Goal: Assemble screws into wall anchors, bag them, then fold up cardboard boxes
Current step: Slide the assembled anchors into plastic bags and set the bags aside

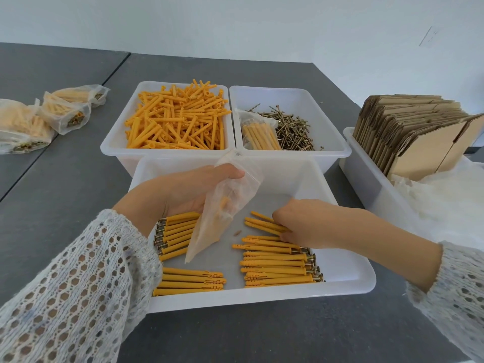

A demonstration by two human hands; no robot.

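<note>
A dark grey table [78, 179] carries everything; a seam runs across it at 10 o'clock, where a second grey slab [52, 66] adjoins. Toward 6 o'clock of centre sits a wide white plastic tray [348, 281]. Touching its far rim, at 12 o'clock, two white tubs stand side by side: the left tub [115, 142] heaped with orange wall anchors, the right tub [337, 142] with loose screws. At 3 o'clock a long white bin [366, 184] holds flat cardboard boxes on edge. At 9 o'clock three filled clear bags [65, 113] lie near the seam, one straddling it.
</note>
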